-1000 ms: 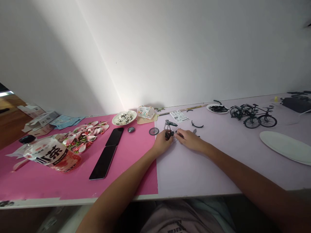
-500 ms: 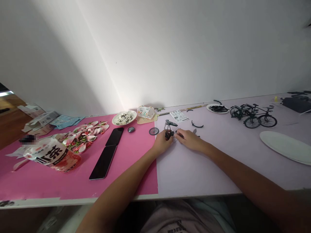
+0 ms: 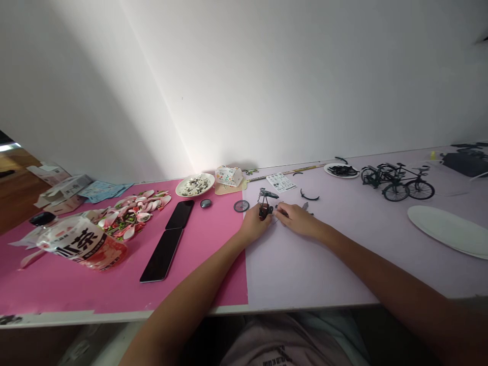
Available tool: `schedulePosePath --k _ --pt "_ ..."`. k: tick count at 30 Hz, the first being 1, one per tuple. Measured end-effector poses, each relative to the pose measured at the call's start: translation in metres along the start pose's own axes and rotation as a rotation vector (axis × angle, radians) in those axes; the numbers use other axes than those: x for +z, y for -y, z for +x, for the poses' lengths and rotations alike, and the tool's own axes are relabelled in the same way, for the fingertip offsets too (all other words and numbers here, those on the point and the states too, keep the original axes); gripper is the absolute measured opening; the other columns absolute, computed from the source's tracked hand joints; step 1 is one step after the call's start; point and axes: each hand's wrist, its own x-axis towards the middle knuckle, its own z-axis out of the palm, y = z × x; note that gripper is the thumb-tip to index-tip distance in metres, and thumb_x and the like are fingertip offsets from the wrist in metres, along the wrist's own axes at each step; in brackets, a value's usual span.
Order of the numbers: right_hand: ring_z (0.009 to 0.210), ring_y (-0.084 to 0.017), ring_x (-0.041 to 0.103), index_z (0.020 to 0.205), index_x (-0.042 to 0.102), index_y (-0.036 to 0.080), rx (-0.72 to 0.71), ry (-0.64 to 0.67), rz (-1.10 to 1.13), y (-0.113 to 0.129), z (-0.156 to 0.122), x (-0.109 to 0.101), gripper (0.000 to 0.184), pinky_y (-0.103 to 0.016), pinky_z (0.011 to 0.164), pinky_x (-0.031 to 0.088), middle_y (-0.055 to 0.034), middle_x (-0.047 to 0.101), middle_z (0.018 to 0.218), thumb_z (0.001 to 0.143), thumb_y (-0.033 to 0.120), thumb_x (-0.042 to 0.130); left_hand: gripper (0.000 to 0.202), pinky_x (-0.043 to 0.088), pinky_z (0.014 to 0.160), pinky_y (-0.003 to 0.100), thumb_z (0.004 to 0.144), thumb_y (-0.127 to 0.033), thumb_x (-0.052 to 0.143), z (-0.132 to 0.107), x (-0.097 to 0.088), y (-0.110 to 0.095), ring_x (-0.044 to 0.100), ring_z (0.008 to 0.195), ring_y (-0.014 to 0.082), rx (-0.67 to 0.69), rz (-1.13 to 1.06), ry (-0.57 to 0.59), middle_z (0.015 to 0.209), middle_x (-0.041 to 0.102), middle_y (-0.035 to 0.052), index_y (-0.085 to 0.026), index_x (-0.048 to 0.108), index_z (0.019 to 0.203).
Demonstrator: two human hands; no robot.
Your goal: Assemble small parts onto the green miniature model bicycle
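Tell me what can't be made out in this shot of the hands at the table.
All head view.
- Anything in the right hand: too small, covered by its fingers.
- Lower end of the model bicycle frame: hidden by the left hand.
- Print on the printed sheet: too small.
- Black object at the right: cut off by the edge.

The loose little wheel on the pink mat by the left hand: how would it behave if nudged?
The small wheel looks thin and spoked, so probably very light and easily bent. It seems to lie flat, so a nudge would likely slide it across the pink mat; on edge, it would probably roll.
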Motion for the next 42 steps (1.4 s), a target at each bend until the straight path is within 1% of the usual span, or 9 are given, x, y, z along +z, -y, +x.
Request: schedulePosePath --k 11,21,36,42 --pt "0.062 -0.017 0.050 0.082 0.046 0.024 -0.005 -0.001 -0.021 -0.0036 0.0014 0.0020 0.030 -0.029 0.059 0.033 0.0013 0.057 0.071 0.100 0.047 0.043 0.022 0.055 0.072 0.027 0.085 -0.026 0.065 0.0004 -0.0004 0.0001 0.068 0.081 0.0166 0.003 0.010 0.004 0.094 0.072 0.0058 -0.017 0.064 0.105" --pt "0.061 -0.016 0.050 0.081 0.046 0.024 0.001 0.002 -0.020 -0.0011 0.0004 0.0003 0.030 -0.029 0.058 0.033 0.0014 0.056 0.070 0.100 0.046 0.043 0.022 0.056 0.073 0.028 0.087 -0.027 0.064 0.0006 -0.0005 0.0015 0.068 0.081 0.0169 0.025 0.018 0.012 0.095 0.073 0.0065 -0.017 0.064 0.106" --pt "0.063 -0.016 0.050 0.081 0.048 0.023 -0.004 0.009 -0.009 -0.0020 0.0002 0.0003 0.030 -0.028 0.059 0.032 0.0004 0.058 0.071 0.099 0.046 0.046 0.025 0.056 0.073 0.028 0.086 -0.025 0.064 -0.0002 -0.0022 -0.0032 0.069 0.081 0.0174 0.022 0.053 0.020 0.098 0.074 0.0075 -0.016 0.064 0.110" --pt "0.063 -0.017 0.051 0.083 0.050 0.023 -0.009 0.017 -0.020 -0.0021 0.0005 0.0009 0.029 -0.028 0.060 0.033 -0.0001 0.060 0.072 0.100 0.046 0.045 0.026 0.054 0.071 0.027 0.087 -0.026 0.062 -0.0013 -0.0037 -0.0071 0.066 0.076 0.0157 0.037 0.065 0.030 0.095 0.073 0.0061 -0.016 0.064 0.111"
